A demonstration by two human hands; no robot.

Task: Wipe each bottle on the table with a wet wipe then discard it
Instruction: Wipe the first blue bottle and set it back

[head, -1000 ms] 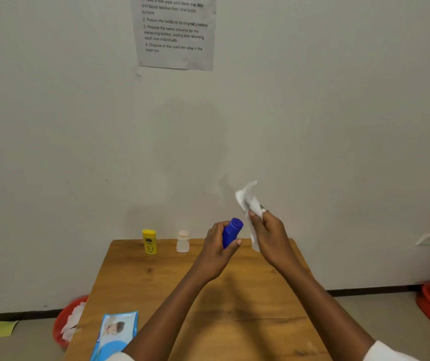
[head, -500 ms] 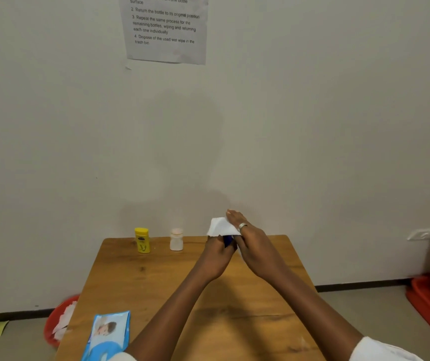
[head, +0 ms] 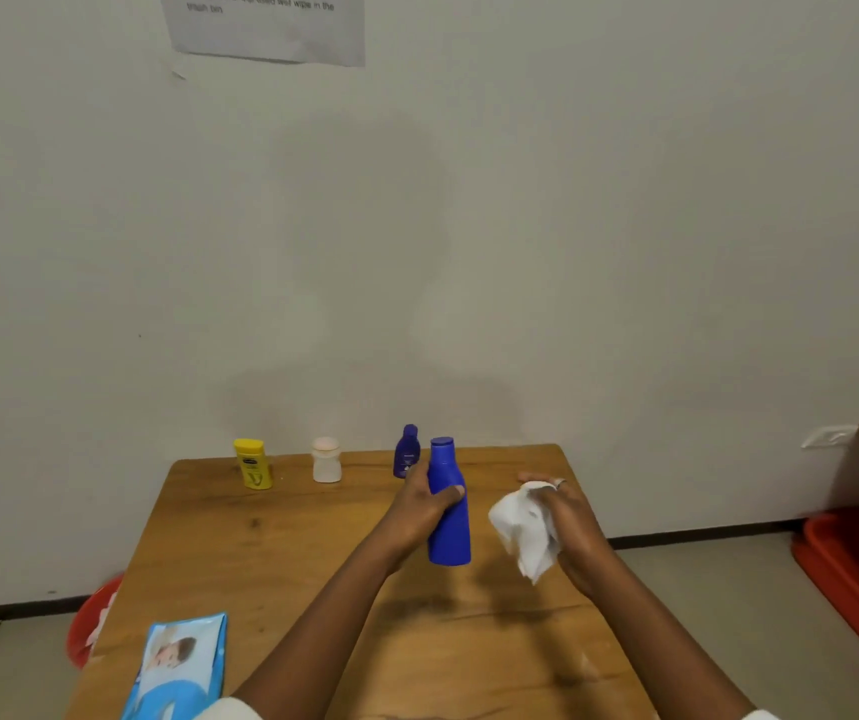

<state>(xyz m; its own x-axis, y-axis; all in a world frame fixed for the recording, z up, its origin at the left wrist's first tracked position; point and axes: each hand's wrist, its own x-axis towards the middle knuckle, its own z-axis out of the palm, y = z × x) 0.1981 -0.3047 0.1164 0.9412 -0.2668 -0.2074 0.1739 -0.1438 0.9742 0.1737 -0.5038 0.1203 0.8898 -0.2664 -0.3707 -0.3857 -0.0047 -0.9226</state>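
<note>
My left hand (head: 419, 504) grips a tall blue bottle (head: 448, 511) upright above the wooden table (head: 281, 558). To its right, my right hand (head: 567, 522) holds a crumpled white wet wipe (head: 523, 530), a short gap away from the bottle. Along the table's far edge stand a yellow bottle (head: 253, 464), a small white bottle (head: 326, 459) and a small purple bottle (head: 407, 451), the last partly behind the blue one.
A blue wet-wipe pack (head: 177, 665) lies at the table's near left corner. A red trash bin (head: 92, 621) holding white wipes sits on the floor left of the table. A red tray (head: 858, 574) lies on the floor at right. A wall stands right behind the table.
The wipe was pressed over the bottle's cap half a second ago; now my right hand has drawn it off to the right and the bottle sits lower and upright. The small purple bottle is now visible.
</note>
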